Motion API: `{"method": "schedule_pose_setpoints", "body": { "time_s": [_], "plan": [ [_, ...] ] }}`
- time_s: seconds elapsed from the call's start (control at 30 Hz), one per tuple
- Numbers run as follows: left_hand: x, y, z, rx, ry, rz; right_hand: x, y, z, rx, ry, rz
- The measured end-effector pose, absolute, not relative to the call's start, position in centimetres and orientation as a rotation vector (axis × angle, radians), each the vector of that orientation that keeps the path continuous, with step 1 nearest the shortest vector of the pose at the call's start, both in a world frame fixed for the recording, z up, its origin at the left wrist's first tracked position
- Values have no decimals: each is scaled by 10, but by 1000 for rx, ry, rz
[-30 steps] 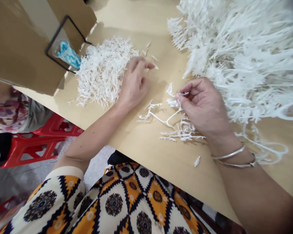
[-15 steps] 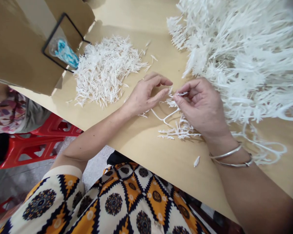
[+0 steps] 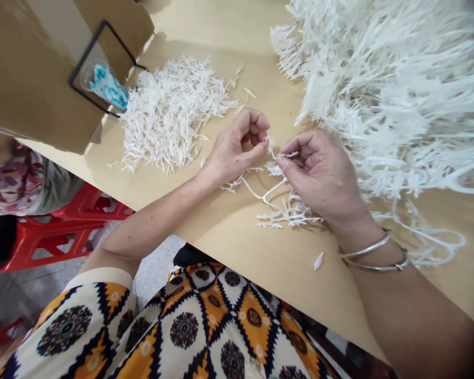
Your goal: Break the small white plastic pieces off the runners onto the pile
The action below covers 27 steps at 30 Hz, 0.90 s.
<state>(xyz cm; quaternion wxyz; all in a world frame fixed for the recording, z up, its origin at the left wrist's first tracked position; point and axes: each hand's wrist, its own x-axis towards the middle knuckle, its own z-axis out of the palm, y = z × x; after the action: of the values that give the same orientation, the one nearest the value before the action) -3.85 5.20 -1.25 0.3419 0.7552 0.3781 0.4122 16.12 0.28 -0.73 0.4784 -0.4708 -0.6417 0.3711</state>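
My left hand [image 3: 235, 150] is closed in a pinch, thumb against curled fingers, at the end of a small white plastic piece [image 3: 270, 147]. Just to its right, my right hand [image 3: 319, 176] pinches a thin white plastic branch [image 3: 289, 155] between thumb and index finger. The fingertips of the two hands are a short gap apart. Below them on the table lies a white branched plastic stem [image 3: 266, 197] with small feathery twigs [image 3: 290, 213], partly hidden by my right hand.
A heap of small white loose pieces [image 3: 174, 113] lies at left, beside a cardboard box [image 3: 35, 68] and a black wire frame [image 3: 89, 55] with a blue-and-white object [image 3: 106, 87]. A large pile of white branches [image 3: 398, 100] fills the right. Red stools [image 3: 51, 239] and a person's patterned clothing [image 3: 11, 181] are at left.
My left hand has shifted slightly up and left, and its fingers have curled in to a pinch at the small white piece. My right hand has moved slightly left, still pinching the branch.
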Motion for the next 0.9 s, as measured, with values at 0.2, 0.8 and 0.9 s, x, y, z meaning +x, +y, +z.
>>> {"method": "schedule_pose_setpoints", "body": {
  "time_s": [0.2, 0.8, 0.9],
  "plan": [
    [-28, 47, -20, 1921, 1098, 1136, 161, 9, -15, -1108, -1590, 961],
    [-57, 72, -23, 1935, 1567, 1284, 161, 5, -13, -1157, -1528, 937],
    [-49, 56, -6, 2015, 1523, 1272, 160, 5, -14, -1153, -1505, 911]
  ]
}}
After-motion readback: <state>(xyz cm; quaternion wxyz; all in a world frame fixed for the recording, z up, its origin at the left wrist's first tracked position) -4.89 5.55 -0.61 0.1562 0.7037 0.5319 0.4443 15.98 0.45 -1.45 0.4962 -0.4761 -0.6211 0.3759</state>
